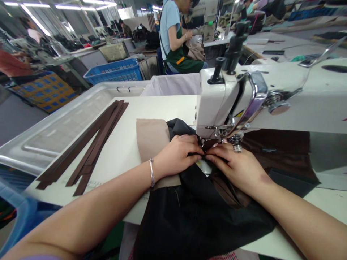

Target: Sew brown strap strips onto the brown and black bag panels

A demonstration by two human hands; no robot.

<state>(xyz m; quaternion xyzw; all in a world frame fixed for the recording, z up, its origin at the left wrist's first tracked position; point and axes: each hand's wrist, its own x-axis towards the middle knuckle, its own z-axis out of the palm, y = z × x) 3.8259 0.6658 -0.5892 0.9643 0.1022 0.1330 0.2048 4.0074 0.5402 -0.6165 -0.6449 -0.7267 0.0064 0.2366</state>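
Observation:
A white sewing machine (217,104) stands in front of me, its needle area right above my fingertips. My left hand (179,153) pinches the edge of a black garment piece (200,213) just left of the presser foot. From the other side my right hand (235,164) grips the same fabric, with its fingertips almost meeting those of the left. A brown strip (210,144) lies under the foot between them. Brown lining (230,193) folds out below my right hand. A beige fabric piece (151,137) lies partly beneath my left hand and wrist.
Several dark brown strips (100,141) lie on the white table (173,104) to the left. Beyond them is a clear plastic bin (89,94). More brown fabric (282,148) lies behind my right hand. A blue crate (114,70) and a seated co-worker (173,36) are farther back.

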